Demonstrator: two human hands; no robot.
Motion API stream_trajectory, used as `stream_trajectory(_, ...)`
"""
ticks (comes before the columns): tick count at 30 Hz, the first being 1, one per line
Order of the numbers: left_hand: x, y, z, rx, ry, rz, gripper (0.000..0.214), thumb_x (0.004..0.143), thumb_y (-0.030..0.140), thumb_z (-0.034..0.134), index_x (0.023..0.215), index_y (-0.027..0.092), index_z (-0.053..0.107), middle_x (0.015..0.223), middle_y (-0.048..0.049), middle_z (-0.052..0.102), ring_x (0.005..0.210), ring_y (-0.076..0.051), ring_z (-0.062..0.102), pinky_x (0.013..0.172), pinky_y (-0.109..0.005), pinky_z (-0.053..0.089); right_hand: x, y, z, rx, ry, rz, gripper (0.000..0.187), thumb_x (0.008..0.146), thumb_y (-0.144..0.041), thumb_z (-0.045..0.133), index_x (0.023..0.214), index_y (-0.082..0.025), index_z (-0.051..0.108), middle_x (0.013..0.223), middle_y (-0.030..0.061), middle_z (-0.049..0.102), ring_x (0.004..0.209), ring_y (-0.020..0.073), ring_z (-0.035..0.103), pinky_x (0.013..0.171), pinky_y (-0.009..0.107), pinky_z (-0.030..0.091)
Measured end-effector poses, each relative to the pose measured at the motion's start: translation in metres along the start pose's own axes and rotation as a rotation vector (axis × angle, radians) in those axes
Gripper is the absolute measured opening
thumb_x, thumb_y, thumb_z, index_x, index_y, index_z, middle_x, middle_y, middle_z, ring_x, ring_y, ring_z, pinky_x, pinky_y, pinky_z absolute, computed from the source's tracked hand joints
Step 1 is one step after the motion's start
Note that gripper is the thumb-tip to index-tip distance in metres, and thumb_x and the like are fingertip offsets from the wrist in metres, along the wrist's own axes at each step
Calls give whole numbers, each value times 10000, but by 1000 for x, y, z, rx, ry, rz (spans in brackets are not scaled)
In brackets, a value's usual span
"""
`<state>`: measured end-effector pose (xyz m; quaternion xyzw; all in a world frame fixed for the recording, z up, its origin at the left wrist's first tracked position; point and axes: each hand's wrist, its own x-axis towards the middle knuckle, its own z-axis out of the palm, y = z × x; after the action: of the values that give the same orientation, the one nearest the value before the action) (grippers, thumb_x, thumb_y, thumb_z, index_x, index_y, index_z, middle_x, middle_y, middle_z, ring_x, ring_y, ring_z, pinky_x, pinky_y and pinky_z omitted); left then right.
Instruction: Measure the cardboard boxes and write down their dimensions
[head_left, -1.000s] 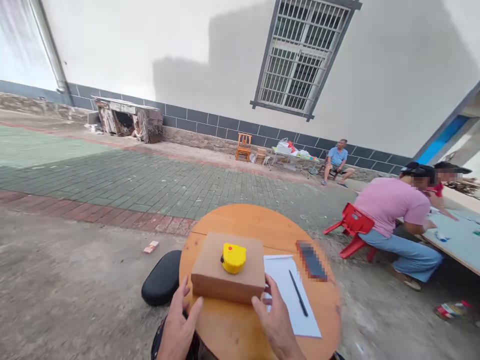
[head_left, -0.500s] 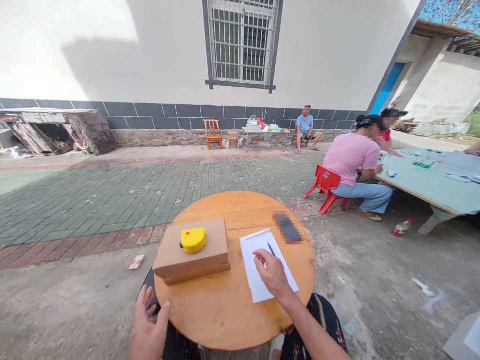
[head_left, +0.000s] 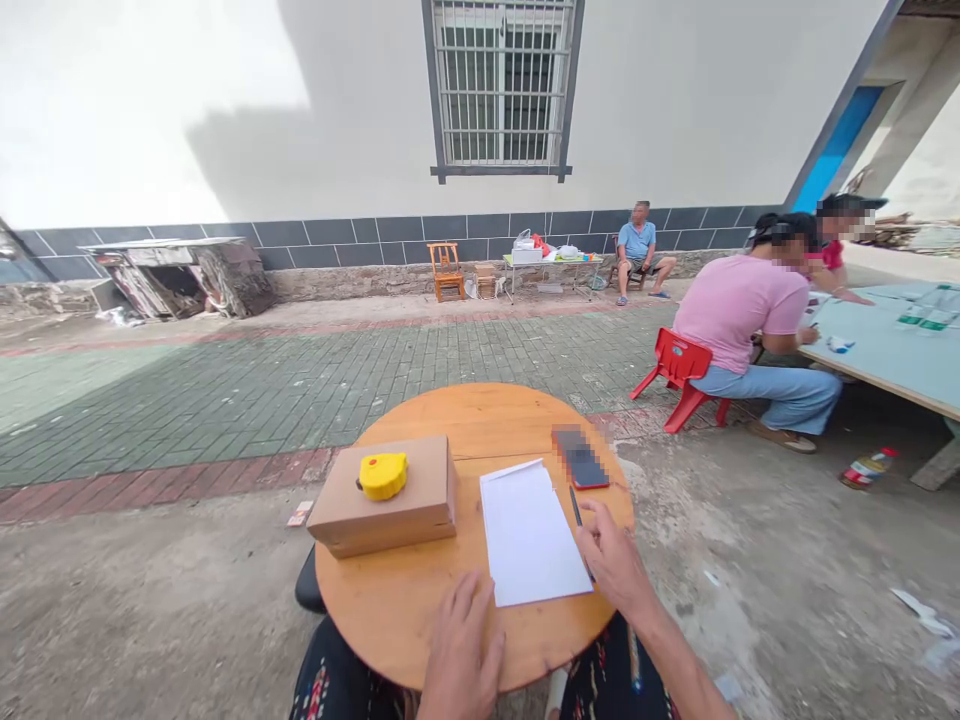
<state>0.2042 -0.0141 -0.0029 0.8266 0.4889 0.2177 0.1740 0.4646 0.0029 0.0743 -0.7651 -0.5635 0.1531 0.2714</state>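
On the round wooden table [head_left: 420, 625] lies a stack of white paper [head_left: 531, 540], its top left edge a little folded up. My left hand [head_left: 465, 640] rests palm down by the paper's lower left corner, fingers stretched out and holding nothing. Along the paper's right edge is a dark pen [head_left: 576, 505], and the bent fingers of my right hand [head_left: 615, 565] close over it. The hand covers part of the pen. Beyond it is a phone [head_left: 581, 458] with a red edge. A yellow tape measure [head_left: 384, 476] sits on a closed cardboard box [head_left: 397, 525] at the left.
At the right, a person in a pink shirt [head_left: 742, 305] sits on a red chair [head_left: 682, 365] by a light blue table [head_left: 892, 350], another person beyond. A bottle [head_left: 868, 468] is on the ground. A seated person [head_left: 637, 240] and a wooden chair [head_left: 446, 272] are by the wall.
My left hand has come right, from beside the table to the paper's corner. My right hand has shifted right, and the pen has gone from the paper to its right edge. The view has turned left.
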Motion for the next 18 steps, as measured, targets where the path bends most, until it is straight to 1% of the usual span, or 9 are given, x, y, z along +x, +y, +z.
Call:
stream_trajectory(2,12,4,-3,15,-22,-9,513,878,319,472,1365,178,545,1461,-146,468,1356,-324,424,1095,-541,386,-15,11,-18,198,-27,-20,424,936,-345,321,1238,-164,558,700,-12,607,643,176,585,628,273,438)
stream_trajectory(5,25,11,-2,34,-18,-21,495,868,286,471,1336,164,573,1446,-151,487,1355,-326,421,1101,-548,370,-36,18,-36,597,-122,50,415,906,-442,430,1142,-167,632,696,-2,606,624,176,569,594,288,445)
stream_trajectory(7,30,15,1,48,-21,-28,483,863,283,479,1317,161,590,1420,-155,516,1336,-334,441,1089,-555,377,-44,16,-41,799,-165,86,398,882,-437,502,1160,-184,632,750,17,642,684,186,604,618,297,468)
stream_trajectory(9,32,17,3,63,-20,-31,476,864,288,488,1312,169,595,1408,-151,529,1324,-337,454,1078,-561,382,-47,11,-40,936,-137,69,403,816,-418,617,1156,-202,626,813,33,663,710,189,628,627,304,491)
stream_trajectory(10,32,18,4,71,-17,-31,474,865,287,491,1313,174,594,1408,-146,531,1320,-336,458,1076,-561,383,-47,8,-38,974,-88,57,419,770,-413,679,1132,-209,626,802,28,657,677,181,626,609,300,494)
stream_trajectory(12,32,18,5,90,-7,-31,462,864,277,497,1305,186,600,1410,-134,533,1311,-333,468,1069,-559,387,-46,4,-33,985,26,49,436,702,-428,759,1061,-218,629,713,-3,625,576,154,590,572,290,493)
stream_trajectory(14,30,16,6,118,18,-28,443,868,259,491,1291,200,608,1412,-120,533,1303,-329,477,1059,-557,394,-46,2,-27,945,94,53,400,724,-486,745,1002,-215,647,631,-16,602,541,146,565,569,285,494)
stream_trajectory(16,28,12,11,151,63,4,430,861,245,502,1274,217,618,1407,-105,541,1289,-328,492,1036,-548,416,-47,1,-21,920,96,60,404,775,-543,689,991,-200,680,575,-13,596,553,152,567,585,278,499)
stream_trajectory(18,26,7,20,187,131,71,428,845,250,534,1264,238,618,1391,-85,560,1264,-322,519,1002,-515,450,-48,-1,-14,963,104,102,452,793,-574,662,1023,-186,700,570,-6,608,554,152,570,566,263,499)
